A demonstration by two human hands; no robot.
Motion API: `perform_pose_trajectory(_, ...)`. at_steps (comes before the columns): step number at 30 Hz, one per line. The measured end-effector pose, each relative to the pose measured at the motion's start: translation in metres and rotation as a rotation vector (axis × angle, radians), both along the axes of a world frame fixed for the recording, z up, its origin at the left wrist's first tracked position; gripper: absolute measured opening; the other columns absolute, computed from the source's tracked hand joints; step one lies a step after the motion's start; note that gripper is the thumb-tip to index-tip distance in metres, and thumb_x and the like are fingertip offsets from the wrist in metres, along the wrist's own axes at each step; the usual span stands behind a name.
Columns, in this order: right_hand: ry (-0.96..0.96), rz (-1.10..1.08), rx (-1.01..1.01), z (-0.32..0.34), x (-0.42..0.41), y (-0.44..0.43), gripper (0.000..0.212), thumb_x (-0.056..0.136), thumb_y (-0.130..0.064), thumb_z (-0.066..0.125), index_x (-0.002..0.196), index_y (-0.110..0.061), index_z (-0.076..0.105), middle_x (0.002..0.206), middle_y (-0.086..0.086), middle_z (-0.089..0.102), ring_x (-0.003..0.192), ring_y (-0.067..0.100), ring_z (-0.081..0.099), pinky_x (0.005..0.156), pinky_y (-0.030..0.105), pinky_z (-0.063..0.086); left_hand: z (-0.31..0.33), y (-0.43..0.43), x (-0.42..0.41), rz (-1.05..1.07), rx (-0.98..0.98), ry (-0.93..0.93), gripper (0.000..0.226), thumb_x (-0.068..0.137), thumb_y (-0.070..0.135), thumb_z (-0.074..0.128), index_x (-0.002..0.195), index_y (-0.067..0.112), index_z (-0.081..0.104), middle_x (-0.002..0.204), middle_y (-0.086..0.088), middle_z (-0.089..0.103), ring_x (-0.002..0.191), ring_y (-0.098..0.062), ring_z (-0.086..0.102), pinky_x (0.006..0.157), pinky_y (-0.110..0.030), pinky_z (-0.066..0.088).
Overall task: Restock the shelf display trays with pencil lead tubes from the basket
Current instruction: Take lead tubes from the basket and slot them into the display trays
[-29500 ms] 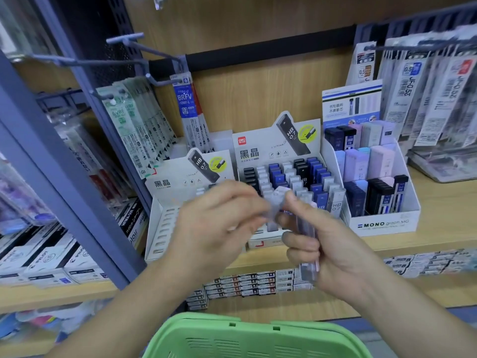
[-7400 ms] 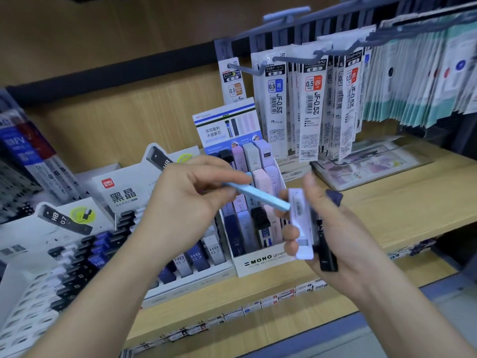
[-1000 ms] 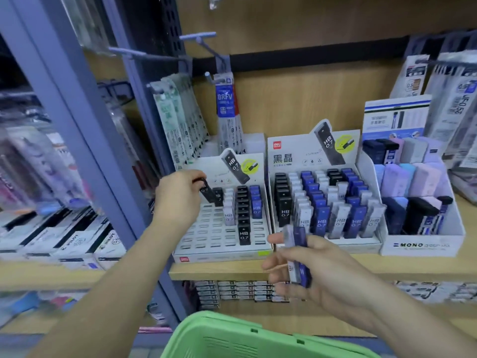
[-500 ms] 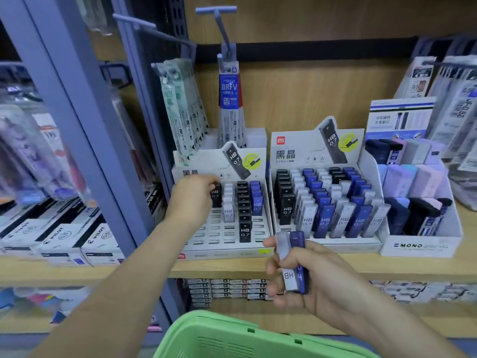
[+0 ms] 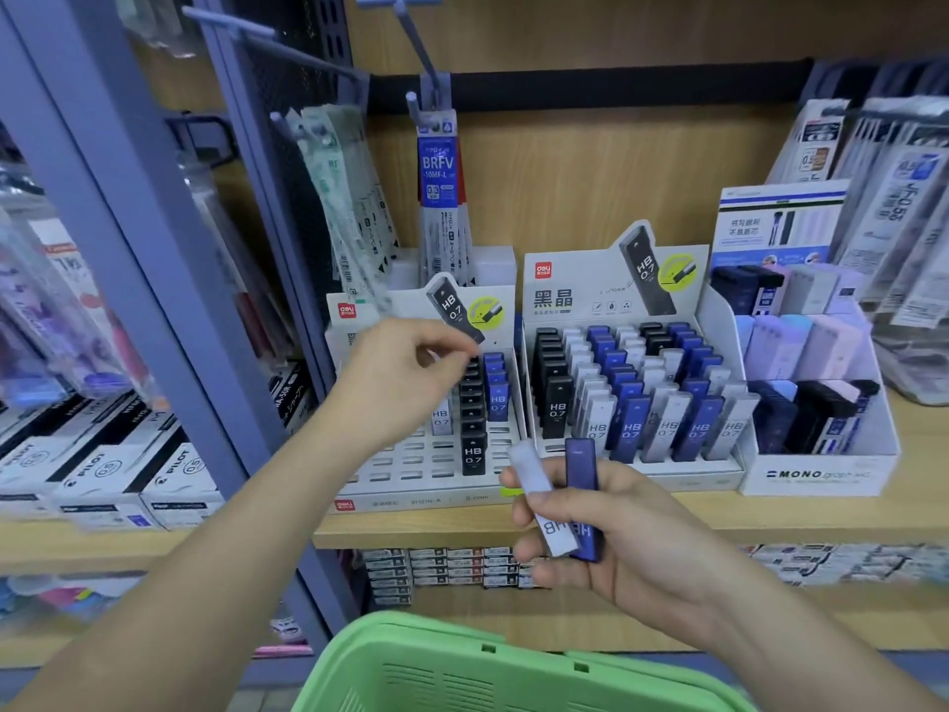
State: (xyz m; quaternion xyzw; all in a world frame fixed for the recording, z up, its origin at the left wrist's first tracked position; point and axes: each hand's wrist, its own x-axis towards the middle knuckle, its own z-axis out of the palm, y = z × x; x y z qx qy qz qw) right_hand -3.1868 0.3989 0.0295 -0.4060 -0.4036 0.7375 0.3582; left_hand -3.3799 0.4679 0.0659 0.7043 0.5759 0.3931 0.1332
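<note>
My left hand (image 5: 405, 382) hovers over the back left of the left display tray (image 5: 411, 475), thumb and forefinger close together with nothing seen between them. That tray holds short rows of white, black (image 5: 472, 454) and blue (image 5: 497, 398) HB 0.7 lead tubes, and its front slots stand bare. My right hand (image 5: 616, 537) grips two tubes in front of the shelf edge, a white tube (image 5: 534, 485) and a dark blue tube (image 5: 583, 465), both upright. The right display tray (image 5: 642, 477) is packed with black, white and blue tubes. The green basket (image 5: 462, 670) is at the bottom.
A MONO tray (image 5: 821, 475) of pastel and dark lead cases stands at the right. Refill packs (image 5: 436, 197) hang on pegs above the trays. Pilot boxes (image 5: 102, 475) lie on the left shelf behind a grey upright post (image 5: 154, 280).
My left hand set a black tube into the back of the left tray and has lifted away with nothing in it. My right hand rose slightly with its two tubes.
</note>
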Motion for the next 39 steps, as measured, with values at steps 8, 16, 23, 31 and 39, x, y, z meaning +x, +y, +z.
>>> perform_pose_trajectory(8,-0.056,0.053,0.090,0.004,0.002,0.001,0.015,0.092,0.002,0.058,0.104,-0.001,0.065,0.076,0.009,0.064,0.060,0.019,0.066,0.047,0.025,0.051,0.012,-0.028,0.046,-0.466,-0.321,-0.075,0.005,0.080,0.015,0.075,0.082,0.019,0.073,0.066,0.006,0.067,0.060,-0.011,0.060,0.059,-0.029,0.055)
perform_pose_trajectory(16,0.143,-0.237,0.082,0.008,0.013,0.011,0.014,0.079,-0.006,0.068,0.090,-0.012,0.063,0.069,0.003,0.056,0.049,0.009,0.040,0.044,0.018,0.032,0.020,-0.025,0.034,-0.330,-0.309,-0.624,0.006,0.089,0.003,0.060,0.084,0.006,0.061,0.065,-0.009,0.071,0.050,-0.011,0.057,0.052,-0.019,0.051)
perform_pose_trajectory(23,0.136,-0.398,0.218,0.014,0.018,0.015,0.009,0.071,-0.018,0.072,0.069,-0.015,0.063,0.061,0.002,0.046,0.049,0.009,0.035,0.043,0.016,0.027,0.003,-0.031,0.049,-0.523,-0.463,-0.167,0.009,0.084,0.013,0.071,0.076,0.012,0.067,0.068,-0.005,0.070,0.062,-0.012,0.058,0.061,-0.025,0.049)
perform_pose_trajectory(31,-0.152,-0.178,0.248,0.004,0.021,0.015,0.013,0.077,-0.023,0.072,0.070,-0.013,0.073,0.053,0.001,0.037,0.048,0.009,0.029,0.046,0.019,0.023,0.006,-0.027,0.037,-0.517,-0.458,-0.103,0.039,0.074,0.015,0.081,0.108,0.026,0.065,0.079,0.003,0.067,0.060,-0.008,0.055,0.062,-0.022,0.048)
perform_pose_trajectory(39,-0.042,-0.268,0.088,0.010,0.022,0.020,0.006,0.096,-0.009,0.058,0.097,-0.011,0.064,0.077,0.009,0.061,0.053,0.014,0.045,0.049,0.022,0.037,0.024,-0.016,0.023,-0.164,-0.168,-0.214,0.023,0.087,0.001,0.065,0.097,0.020,0.073,0.086,-0.007,0.074,0.067,-0.011,0.067,0.075,-0.021,0.055)
